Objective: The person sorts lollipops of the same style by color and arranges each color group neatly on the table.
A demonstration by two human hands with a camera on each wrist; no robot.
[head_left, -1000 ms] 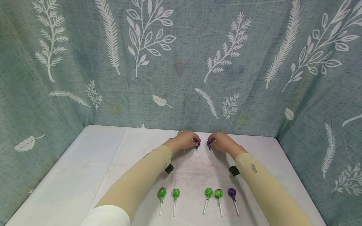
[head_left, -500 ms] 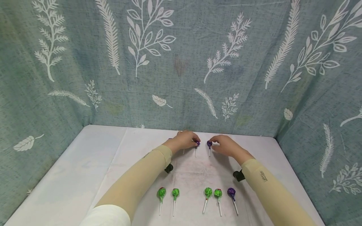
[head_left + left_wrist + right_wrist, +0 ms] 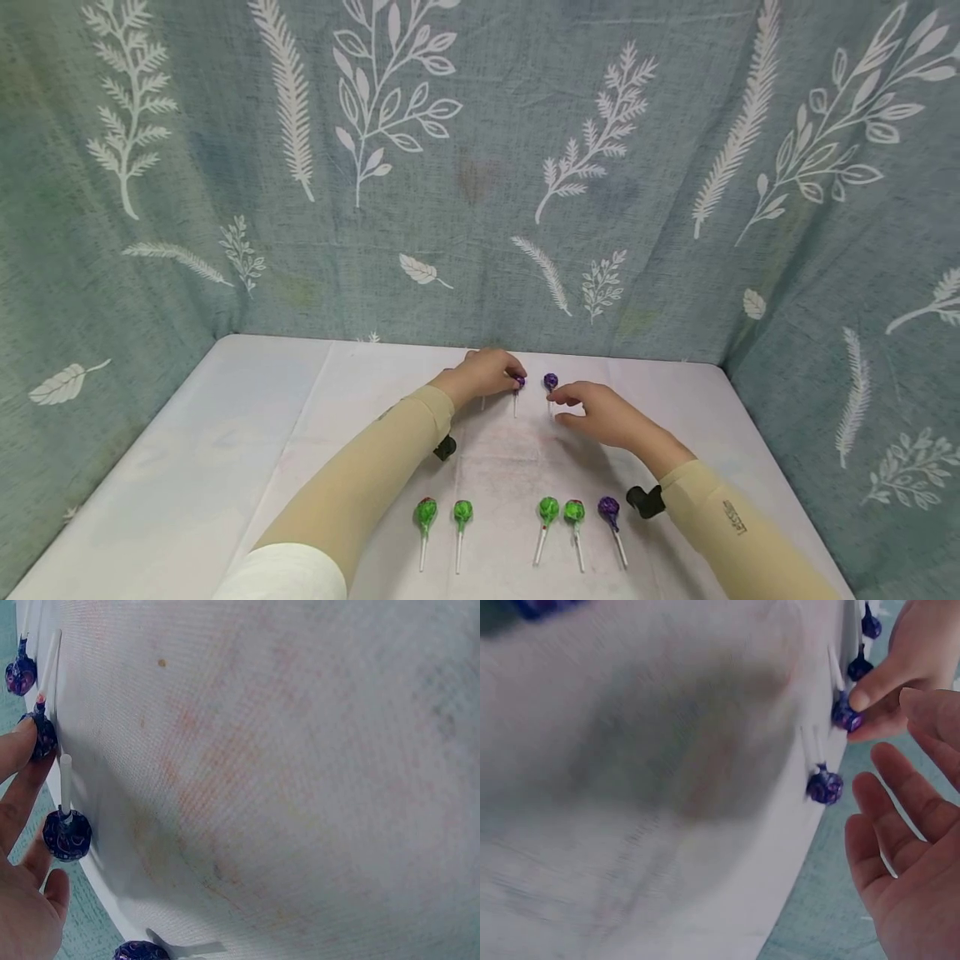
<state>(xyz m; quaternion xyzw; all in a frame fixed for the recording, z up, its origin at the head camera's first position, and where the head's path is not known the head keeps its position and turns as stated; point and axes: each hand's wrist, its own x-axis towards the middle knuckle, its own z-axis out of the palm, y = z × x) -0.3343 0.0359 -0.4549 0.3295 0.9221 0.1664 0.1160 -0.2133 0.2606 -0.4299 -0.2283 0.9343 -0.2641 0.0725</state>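
At the far side of the white table, my left hand [image 3: 486,373] pinches the wrapped head of a purple lollipop [image 3: 45,739] between thumb and finger; its white stick points toward me. Another purple lollipop [image 3: 67,835] lies by the other fingers of that hand, mostly hidden from the head view. Just to the right of the pinched one, a separate purple lollipop [image 3: 551,381] lies with its stick toward me. My right hand [image 3: 603,414] hovers beside that stick, fingers loosely spread and holding nothing, as the right wrist view also shows.
Nearer to me lies a row of green lollipops [image 3: 549,509] with one purple lollipop [image 3: 609,508] at its right end. A patterned green-blue curtain [image 3: 465,208] stands behind the table [image 3: 225,433] and along its sides. Dark wrist cameras [image 3: 645,501] hang under the sleeves.
My right hand has let go of the purple lollipop at the far side and drawn back toward me and to the right. The left hand stays on its lollipop.
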